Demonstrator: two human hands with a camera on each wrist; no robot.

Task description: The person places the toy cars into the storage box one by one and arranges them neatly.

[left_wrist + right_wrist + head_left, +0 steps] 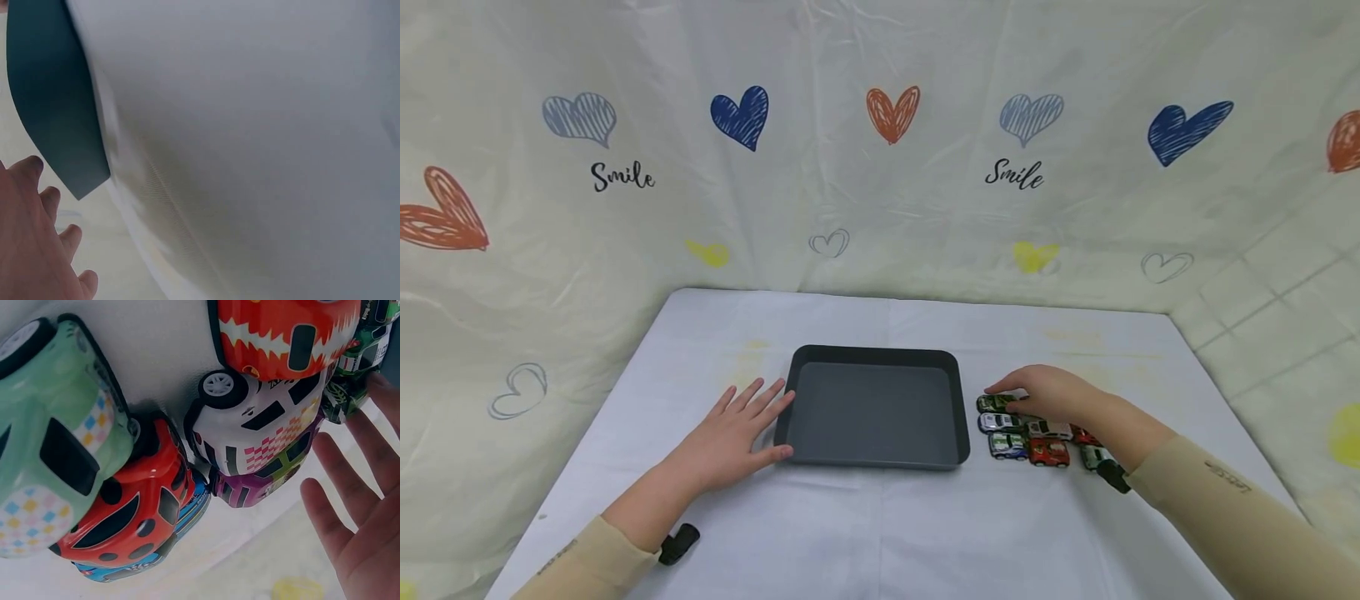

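A pale sheet printed with hearts [891,112] and the word Smile hangs behind and to both sides; in front of it lies the white-covered surface [865,533]; at its middle sits a dark grey tray [876,407], shallow and rectangular, nothing in it; the left hand [730,433] lies flat on the surface with fingers straight and spread, fingertips against the tray's left edge, thumb by its near left corner; the right hand [1048,396] hovers palm down over a cluster of toy cars [1033,433] just right of the tray, fingers relaxed and apart, gripping nothing; the wrist view shows a mint green car [50,444], a red ladybird car [131,506], a white checked car [262,425] and an orange-red car [281,331] packed together, touching; a dark green car [995,403] sits farthest, under the fingertips.
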